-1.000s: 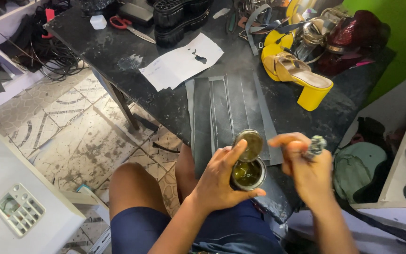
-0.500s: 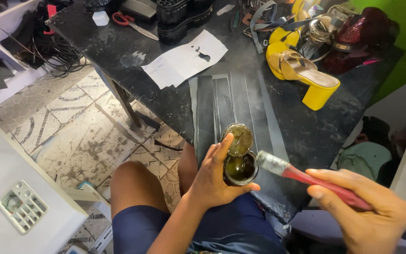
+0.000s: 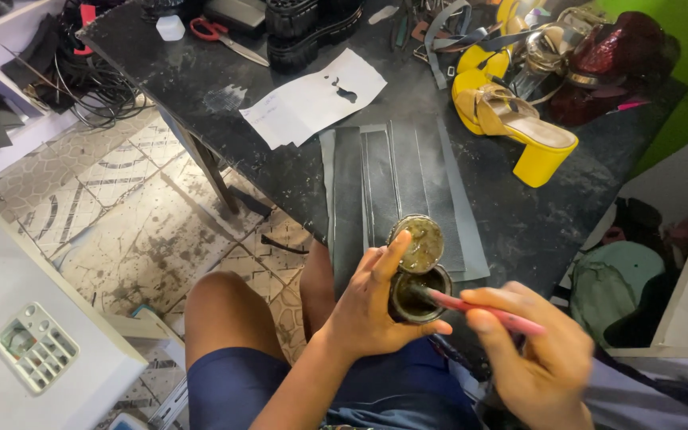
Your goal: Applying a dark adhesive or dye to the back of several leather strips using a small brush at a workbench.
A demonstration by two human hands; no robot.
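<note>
The left hand (image 3: pixel 372 314) holds a small round jar (image 3: pixel 420 293) in front of the body, just at the near edge of the dark counter (image 3: pixel 280 159) and above the knees. Its fingers (image 3: pixel 388 259) are curled around the jar, and the thumb (image 3: pixel 428 328) closes on it from below. The jar is open. Inside it there is a dark, shiny substance, maybe glue or paste; what it is exactly cannot be told. The round lid (image 3: pixel 420 241) stands tilted just behind the jar's opening, touching its rim, with the inner side turned to the camera; that side looks dirty and yellowish-green. One finger rests along the lid's left edge.

The right hand (image 3: pixel 531 358) holds a thin brush with a red handle (image 3: pixel 487 310). The fingers (image 3: pixel 487 322) are pressed together around the handle and pinch it like a pen. The tip of the brush is inside the jar, in the dark substance.

On the counter behind the jar lie long grey and black strips of material (image 3: pixel 392 183), side by side. Farther away there are a white sheet of paper (image 3: pixel 312 99), a yellow high-heeled sandal (image 3: pixel 519 127), red-handled scissors (image 3: pixel 220 36) and a black shoe sole (image 3: pixel 312 28).
</note>
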